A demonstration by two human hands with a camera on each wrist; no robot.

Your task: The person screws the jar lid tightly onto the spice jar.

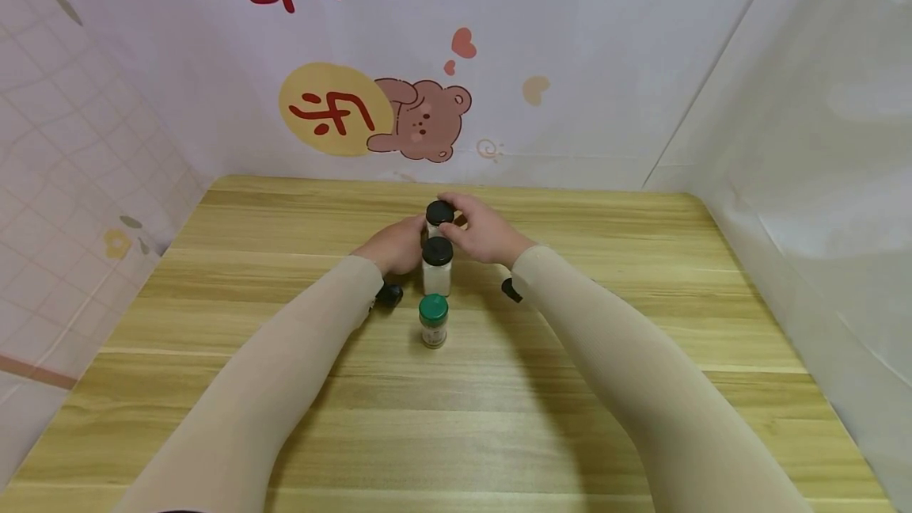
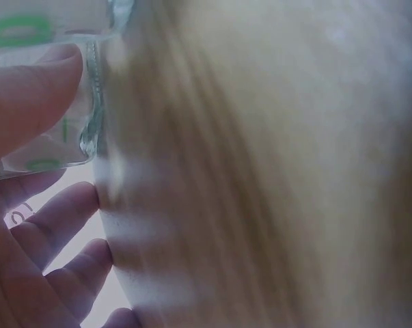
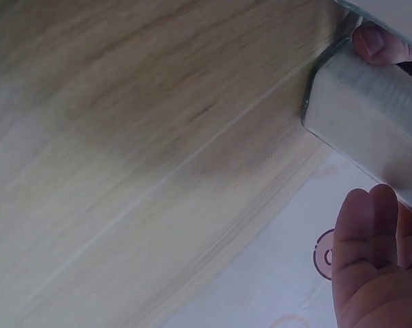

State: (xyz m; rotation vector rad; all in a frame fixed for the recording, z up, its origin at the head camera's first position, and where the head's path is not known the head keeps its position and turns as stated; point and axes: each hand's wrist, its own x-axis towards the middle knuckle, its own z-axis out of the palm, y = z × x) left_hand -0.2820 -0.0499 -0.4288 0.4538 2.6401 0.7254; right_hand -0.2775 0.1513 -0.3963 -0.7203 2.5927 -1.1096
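Note:
Three jars stand in a row. The rear jar (image 1: 439,213) has a black lid, clear glass and white contents. My left hand (image 1: 400,244) grips this jar from the left; its thumb (image 2: 45,89) lies across the glass, which carries green print. From the right, my right hand (image 1: 488,232) holds the same jar around its lid, thumb in front and forefinger behind. In the right wrist view, right fingers (image 3: 366,232) reach along the jar's far side. Directly in front stands a second black-lidded jar (image 1: 438,269) of white contents. Nearest me is a smaller green-lidded spice jar (image 1: 433,323).
The wooden table (image 1: 442,434) meets a white cloth backdrop (image 1: 584,38) printed with a bear and red lettering. Cloth walls also flank the left and right sides. Black wrist devices (image 1: 389,295) show beneath both sleeves.

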